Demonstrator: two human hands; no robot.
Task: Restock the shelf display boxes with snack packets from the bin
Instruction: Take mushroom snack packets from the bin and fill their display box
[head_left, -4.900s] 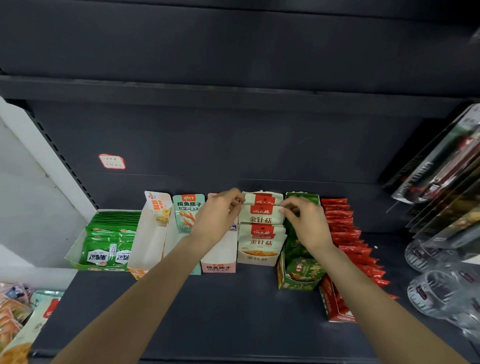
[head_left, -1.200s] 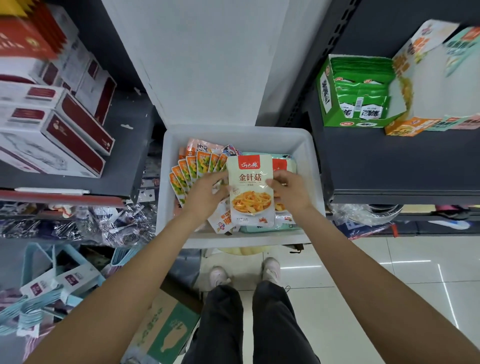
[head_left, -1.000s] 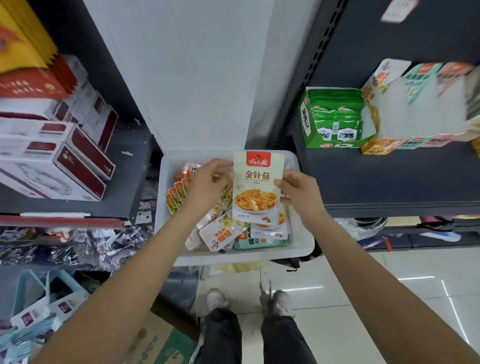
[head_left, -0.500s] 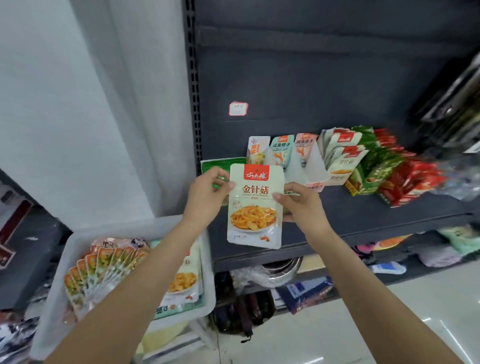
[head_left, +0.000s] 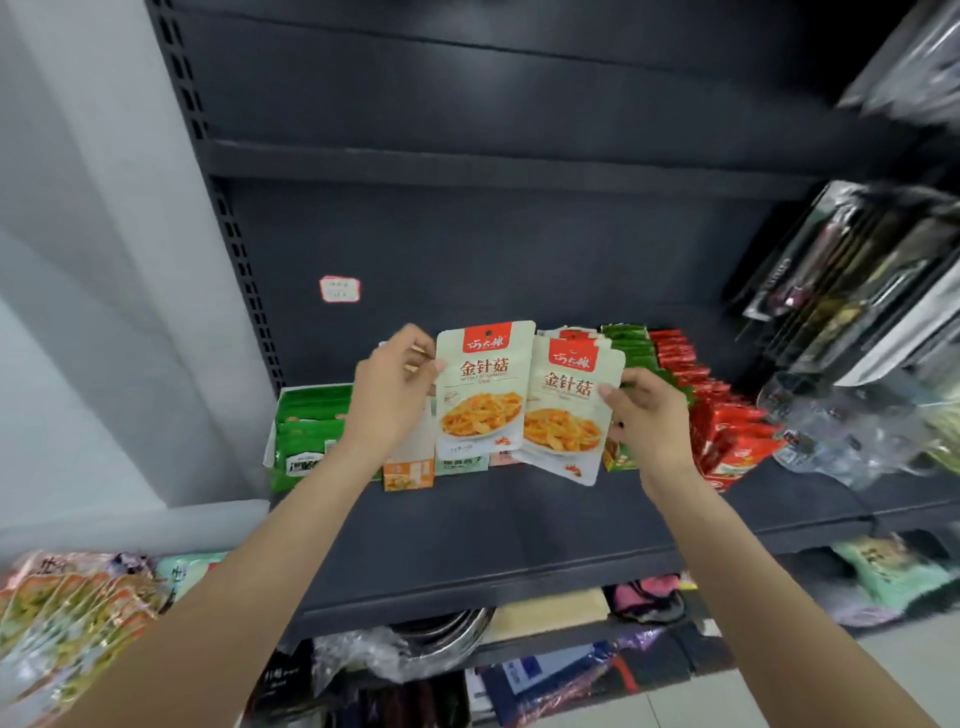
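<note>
At frame centre, the left hand (head_left: 388, 400) pinches one snack packet (head_left: 483, 389) by its left edge; the right hand (head_left: 649, 421) pinches overlapping packets (head_left: 569, 410) by their right edge. Both hang before the display boxes (head_left: 410, 470); bare shelf (head_left: 493, 535) spreads below, toward its front edge.

This is a small retail shop, seen at a snack aisle; dark metal shelving (head_left: 467, 525) with perforated uprights (head_left: 228, 244) carries rows of cardboard display boxes packed with goods: green packets (head_left: 306, 431), red packets (head_left: 722, 415), an orange-fronted box (head_left: 408, 475); a small price label (head_left: 340, 289) is stuck on the back panel; bagged goods hang at the right (head_left: 857, 280); more wrapped stock fills the lower shelf (head_left: 545, 649); two identical pale printed snack packets (head_left: 483, 389) are held up before the boxes; a heap of packets (head_left: 67, 618) lies at lower left; pale tiled floor shows bottom right
</note>
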